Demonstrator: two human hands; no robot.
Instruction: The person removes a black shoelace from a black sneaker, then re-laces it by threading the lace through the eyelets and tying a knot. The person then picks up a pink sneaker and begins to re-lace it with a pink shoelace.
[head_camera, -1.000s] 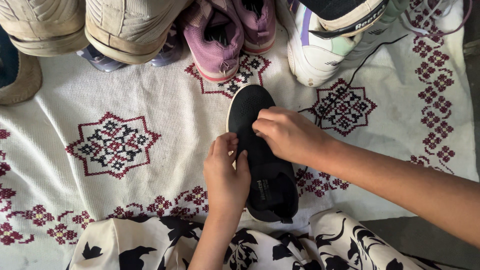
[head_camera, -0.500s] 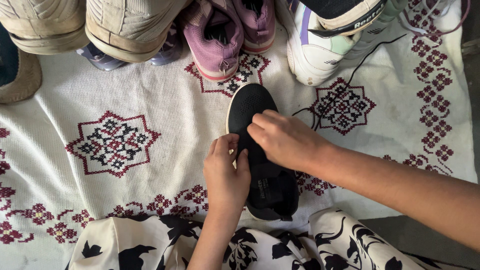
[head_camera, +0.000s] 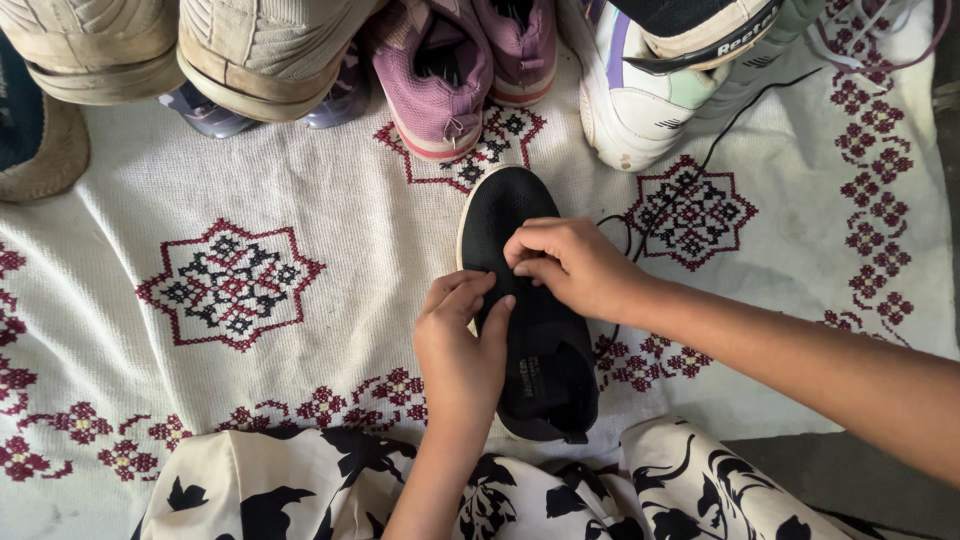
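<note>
A black mesh slip-on shoe (head_camera: 520, 320) with a white sole edge lies toe away from me on an embroidered white cloth (head_camera: 300, 220). My left hand (head_camera: 460, 345) grips the shoe's left side at its middle, thumb across the upper. On the shoe's upper, just behind the toe, my right hand (head_camera: 572, 265) rests with its fingers curled and pinching at the fabric. A thin black lace (head_camera: 690, 165) trails from under my right hand towards the far right.
Along the far edge stand two beige shoes (head_camera: 250, 50), a purple pair (head_camera: 450, 70) and a white trainer (head_camera: 640, 100) with another shoe on top. A tan shoe (head_camera: 40, 150) is at the left. My black-and-cream patterned clothing (head_camera: 500, 490) fills the near edge.
My right hand has shifted slightly along the shoe's upper and curled its fingers tighter. My left hand has slid its fingers further over the shoe. The shoe itself has barely moved.
</note>
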